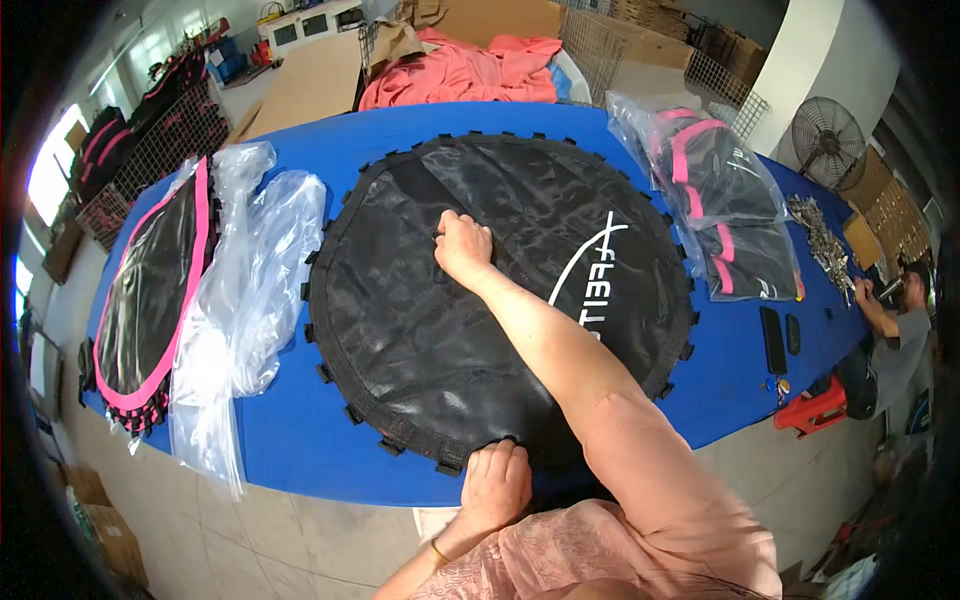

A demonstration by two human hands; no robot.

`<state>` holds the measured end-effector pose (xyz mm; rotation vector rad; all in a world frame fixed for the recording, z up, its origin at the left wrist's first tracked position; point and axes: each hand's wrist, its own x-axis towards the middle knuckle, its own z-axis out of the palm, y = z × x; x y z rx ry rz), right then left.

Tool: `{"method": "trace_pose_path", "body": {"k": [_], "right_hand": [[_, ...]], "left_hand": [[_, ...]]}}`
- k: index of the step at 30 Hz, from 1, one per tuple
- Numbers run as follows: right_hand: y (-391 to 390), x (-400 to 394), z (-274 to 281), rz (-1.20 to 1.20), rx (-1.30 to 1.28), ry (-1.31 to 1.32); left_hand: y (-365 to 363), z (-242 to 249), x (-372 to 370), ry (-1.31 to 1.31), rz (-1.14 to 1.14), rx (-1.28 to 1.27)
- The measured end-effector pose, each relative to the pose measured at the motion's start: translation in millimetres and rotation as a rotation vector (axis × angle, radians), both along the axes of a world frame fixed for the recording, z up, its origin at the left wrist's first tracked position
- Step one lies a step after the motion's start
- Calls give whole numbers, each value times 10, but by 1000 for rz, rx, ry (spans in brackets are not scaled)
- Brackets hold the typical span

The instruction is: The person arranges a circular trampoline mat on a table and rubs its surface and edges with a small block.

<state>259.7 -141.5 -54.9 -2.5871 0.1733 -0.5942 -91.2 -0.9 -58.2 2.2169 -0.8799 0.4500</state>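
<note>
Left hand (pixel 493 487) pinches the black mat (pixel 500 290) near edge, right hand (pixel 463 247) clenched mid-mat; folding it looks next

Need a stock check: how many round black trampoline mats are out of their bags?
2: one mat under both hands at table centre, one pink-edged mat stack at the left end. More may be stacked beneath.

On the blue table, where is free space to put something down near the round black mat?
Bare blue table lies along the near edge left of the left hand, and right of the mat before the two dark flat items. The left side is crowded with plastic bags.
</note>
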Motion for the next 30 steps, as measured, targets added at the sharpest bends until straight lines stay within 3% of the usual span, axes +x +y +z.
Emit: {"method": "trace_pose_path", "body": {"k": [2, 7, 15, 19, 25, 30], "right_hand": [[-153, -64, 20, 45, 39, 5], [-1082, -162, 24, -290, -76, 53], [-2486, -1105, 175, -541, -218, 159], [-2935, -1550, 213, -628, -160, 186], [-2967, -1653, 162, -647, -113, 177], [-2485, -1333, 147, -546, -39, 170]], "left_hand": [[5, 22, 8, 13, -11, -10], [-6, 45, 6, -12, 0, -41], [-4, 42, 19, -38, -2, -50], [-7, -39, 23, -49, 5, -45], [-11, -6, 30, -81, 11, -1], [-18, 11, 20, -88, 28, 4]]}}
